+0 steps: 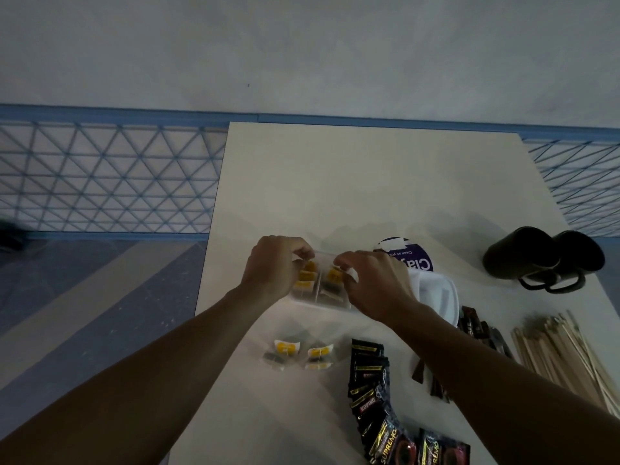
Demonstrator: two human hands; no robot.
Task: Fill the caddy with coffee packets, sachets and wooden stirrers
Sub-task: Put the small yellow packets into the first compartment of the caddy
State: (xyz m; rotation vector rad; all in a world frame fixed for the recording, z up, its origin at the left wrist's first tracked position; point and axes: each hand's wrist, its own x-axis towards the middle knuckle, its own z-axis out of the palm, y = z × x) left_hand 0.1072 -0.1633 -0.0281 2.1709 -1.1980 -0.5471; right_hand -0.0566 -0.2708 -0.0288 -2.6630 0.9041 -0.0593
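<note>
**Two hands settle sachets into the caddy**

Both sets of fingertips are curled and bunched at the far rim of the caddy (322, 305). The left hand (278, 266) pinches the tops of the yellow-tagged sachets (307, 276) standing in one compartment. The right hand (377, 285) pinches at the stack in the compartment beside it, with a small white tag showing by the thumb. Exactly what lies between the pads is partly hidden.

These sachets look light, soft and papery, and are likely to flop or snag by their strings. They are best taken by the top edge, several squared together.

Two loose sachets (285, 352) lie on the table just on the near side of the caddy. Next to them is a strip of black coffee packets (367, 374). Their foil is probably slick, and a joined strip would swing, so it should be gripped flat across its width.

The wooden stirrers (563, 357) lie well to the right of the caddy. They are stiff, thin and prone to rolling, so a bundle held at mid-length should behave.
</note>
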